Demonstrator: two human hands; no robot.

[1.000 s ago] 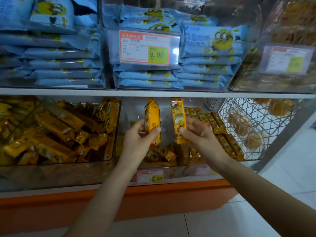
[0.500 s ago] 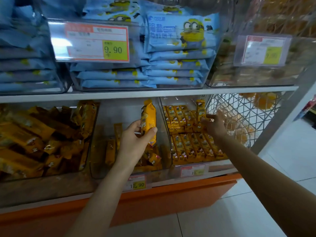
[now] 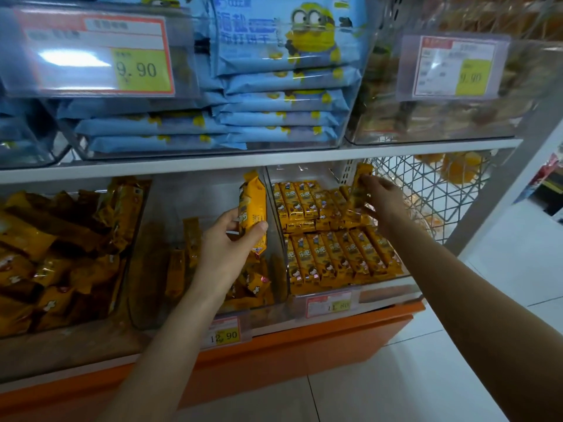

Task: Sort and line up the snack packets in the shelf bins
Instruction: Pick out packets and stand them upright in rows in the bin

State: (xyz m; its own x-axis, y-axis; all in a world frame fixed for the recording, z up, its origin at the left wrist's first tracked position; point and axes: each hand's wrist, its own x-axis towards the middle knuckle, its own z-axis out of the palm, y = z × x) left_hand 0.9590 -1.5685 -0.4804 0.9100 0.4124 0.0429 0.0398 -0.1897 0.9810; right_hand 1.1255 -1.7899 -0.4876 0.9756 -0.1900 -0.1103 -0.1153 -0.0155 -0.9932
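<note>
The yellow packet [image 3: 253, 213] stood upright in my left hand [image 3: 227, 242] — thumb on one edge, fingers curled round the other — in front of the middle bin [image 3: 170, 202], above the loose packets [image 3: 253, 284] in it. My right hand [image 3: 384, 199] pinched a second packet [image 3: 361, 184], also upright, at the back right corner of the right bin [image 3: 384, 292], over the neat rows [image 3: 329, 254] lying there. A wire basket [image 3: 426, 184] stood just beside it; blue packets [image 3: 283, 117] were stacked on the shelf above.
</note>
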